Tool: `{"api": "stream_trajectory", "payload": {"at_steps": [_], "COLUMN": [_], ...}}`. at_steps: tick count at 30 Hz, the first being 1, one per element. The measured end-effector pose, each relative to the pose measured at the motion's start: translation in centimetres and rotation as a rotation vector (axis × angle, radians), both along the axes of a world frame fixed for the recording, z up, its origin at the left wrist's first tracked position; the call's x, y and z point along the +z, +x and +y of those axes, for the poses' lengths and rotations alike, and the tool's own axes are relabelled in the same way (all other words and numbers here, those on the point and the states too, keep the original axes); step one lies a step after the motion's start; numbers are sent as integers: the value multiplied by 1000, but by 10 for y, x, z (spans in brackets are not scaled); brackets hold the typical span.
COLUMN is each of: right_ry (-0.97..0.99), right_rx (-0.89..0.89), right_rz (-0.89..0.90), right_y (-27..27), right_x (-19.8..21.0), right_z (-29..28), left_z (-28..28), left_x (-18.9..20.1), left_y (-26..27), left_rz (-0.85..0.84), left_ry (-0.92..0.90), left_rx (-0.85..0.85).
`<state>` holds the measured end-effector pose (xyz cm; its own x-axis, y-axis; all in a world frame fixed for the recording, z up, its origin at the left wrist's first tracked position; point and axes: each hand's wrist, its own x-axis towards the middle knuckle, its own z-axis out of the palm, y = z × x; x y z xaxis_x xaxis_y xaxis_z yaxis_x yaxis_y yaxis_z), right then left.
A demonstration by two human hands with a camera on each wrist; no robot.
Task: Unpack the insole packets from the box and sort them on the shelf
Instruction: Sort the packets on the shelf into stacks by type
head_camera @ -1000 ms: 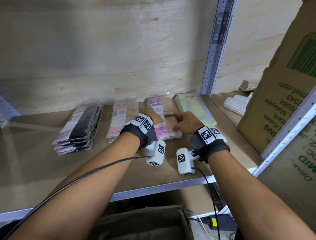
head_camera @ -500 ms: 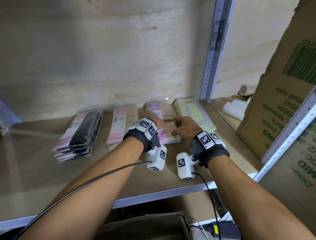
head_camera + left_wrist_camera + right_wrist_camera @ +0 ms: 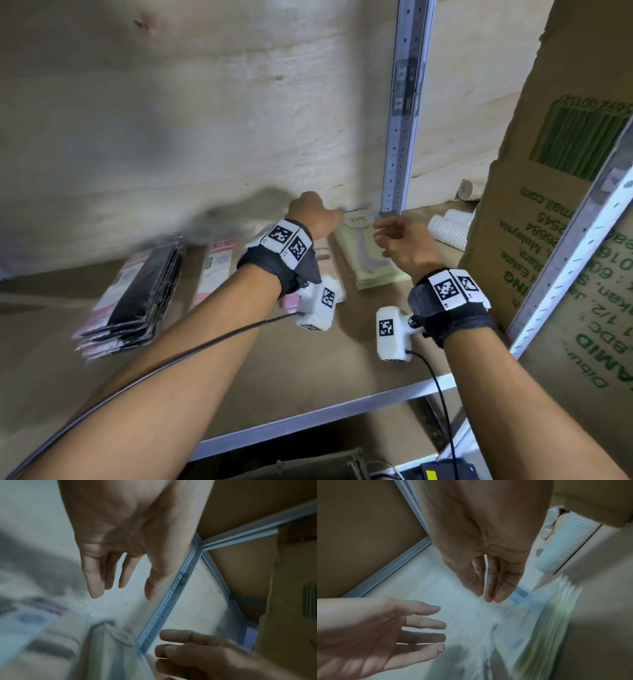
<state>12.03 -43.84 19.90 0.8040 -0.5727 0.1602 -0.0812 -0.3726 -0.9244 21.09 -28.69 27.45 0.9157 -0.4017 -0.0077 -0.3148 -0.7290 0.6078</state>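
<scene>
Insole packets (image 3: pixel 368 253) already lie in four sorted stacks on the shelf (image 3: pixel 308 370), the green one just beneath my left hand (image 3: pixel 313 214) and right hand (image 3: pixel 402 245), both loose-fingered, empty; the box's remaining contents are hidden.

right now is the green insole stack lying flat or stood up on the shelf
Lying flat: the green insole stack rests face up on the shelf, its label readable from above, beside the upright post.

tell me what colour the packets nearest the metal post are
Pale green packets, clearest in the head view.
</scene>
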Motion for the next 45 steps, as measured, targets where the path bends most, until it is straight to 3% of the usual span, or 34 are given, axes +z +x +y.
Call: {"api": "stream_trajectory", "payload": {"at_steps": [4,8,13,25,45], "right_ry": [-122,-93,-84,-104,-90], "right_rx": [-123,-82,28,60,-4], "right_rz": [151,280,319,298,328], "right_y": [-3,-2,0,-2,-6], "right_x": [-15,-27,-31,-35,-32], "right_z": [-27,-42,-46,-42,-43], "left_z": [-31,-50,-56,-61,-66], "left_x": [-19,-33,-38,-44,-59], "left_y": [-5,-10,-15,-18,-12], "left_rz": [325,449,440,458,542], "left_ry": [-240,-184,-87,-75,-253], "left_rx": [1,12,10,29,89]}}
